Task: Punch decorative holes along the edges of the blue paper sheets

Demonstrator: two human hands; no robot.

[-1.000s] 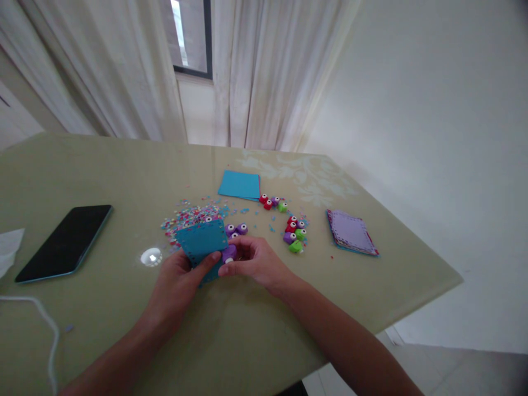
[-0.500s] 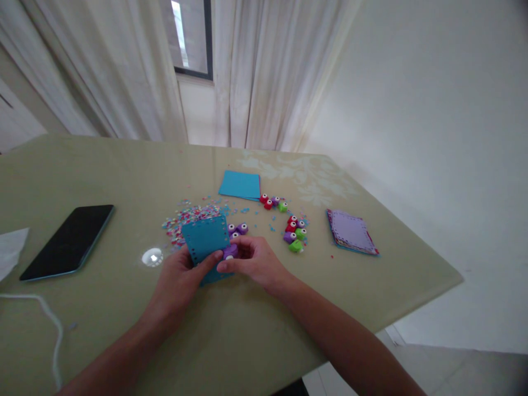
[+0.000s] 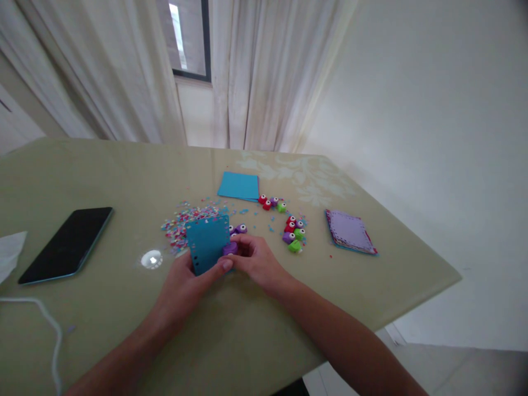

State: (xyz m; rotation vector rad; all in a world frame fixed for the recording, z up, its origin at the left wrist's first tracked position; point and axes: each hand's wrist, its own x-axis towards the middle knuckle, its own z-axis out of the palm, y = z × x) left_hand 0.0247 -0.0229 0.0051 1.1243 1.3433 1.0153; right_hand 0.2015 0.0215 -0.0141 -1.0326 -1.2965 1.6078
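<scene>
My left hand (image 3: 187, 281) grips a blue card (image 3: 207, 242) from below and the left, its thumb reaching across to the card's lower right. Small holes run along the card's edges. At the card's right edge my right hand (image 3: 262, 263) pinches a small purple paper punch (image 3: 230, 249); fingers hide part of it. The two hands touch or nearly touch at the left thumb tip. Just behind the right fingers sit more purple punches (image 3: 241, 228) with eye-like white dots. Scattered confetti (image 3: 185, 223) lies behind the card.
Red, purple and green punches (image 3: 294, 234) stand to the right, with another group (image 3: 267, 203) farther back. Blue cards (image 3: 239, 186) lie at the back, a stack of punched cards (image 3: 351, 232) at the right. A black tablet (image 3: 68, 245) and a white cable (image 3: 51, 324) are left.
The blue card has been turned and shifted slightly right, and its lower part no longer shows below my thumb. My left thumb has moved down and right, closer to the purple punch.
</scene>
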